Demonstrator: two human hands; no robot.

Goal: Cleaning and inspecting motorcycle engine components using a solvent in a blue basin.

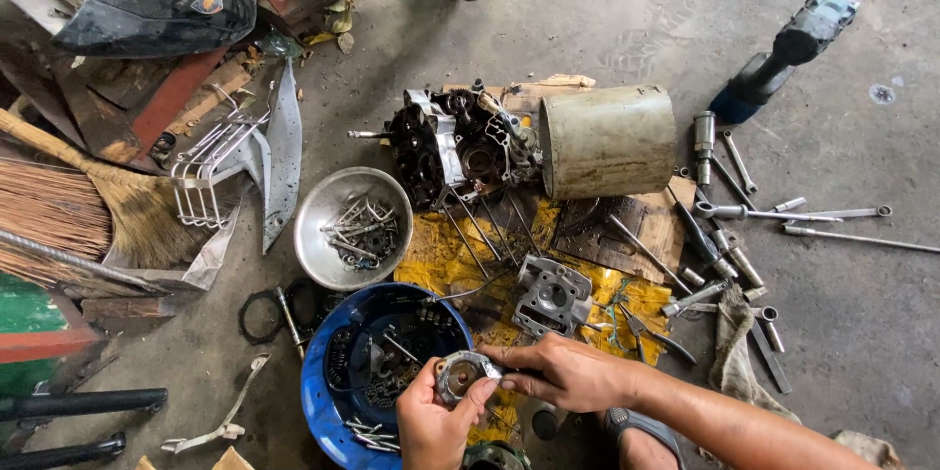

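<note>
My left hand (434, 424) grips a small round metal engine part (460, 374) from below, over the edge of a blue plastic basin (318, 392). My right hand (563, 369) comes in from the right and pinches the same part at its right side, fingers closed on it. Just above the hands lies a grey metal cylinder head (553, 294) on a yellow cloth (436, 255). Further back stands a dark engine crankcase (455, 147) with long studs sticking out toward me.
A steel bowl (315, 235) holds bolts. A dirty metal can (607, 140) lies on its side. Wrenches and sockets (744, 225) are scattered at right, with a power drill (793, 44). A broom (88, 206) and scrap parts crowd the left.
</note>
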